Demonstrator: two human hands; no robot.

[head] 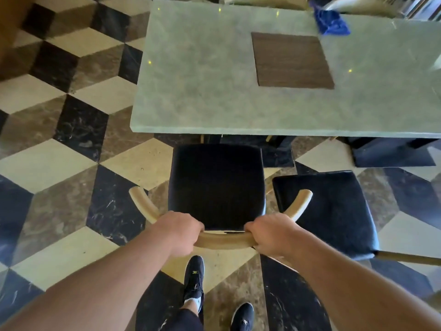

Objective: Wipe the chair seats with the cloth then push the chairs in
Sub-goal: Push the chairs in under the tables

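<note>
Hands grip the curved wooden backrest (224, 240) of the chair (217, 185): left hand (179, 232) and right hand (272, 235) both with fingers curled around it. That chair stands just short of the table (202, 91); a second chair (327, 211) sits beside it. The blue cloth (330, 21) lies on the table's far edge.

A dark-seated chair (217, 185) with a light wood back stands just off the table's near edge, seat fully out; a second chair (327, 211) stands beside it; the crumpled blue cloth (330, 22) lies by the table's far edge.
</note>
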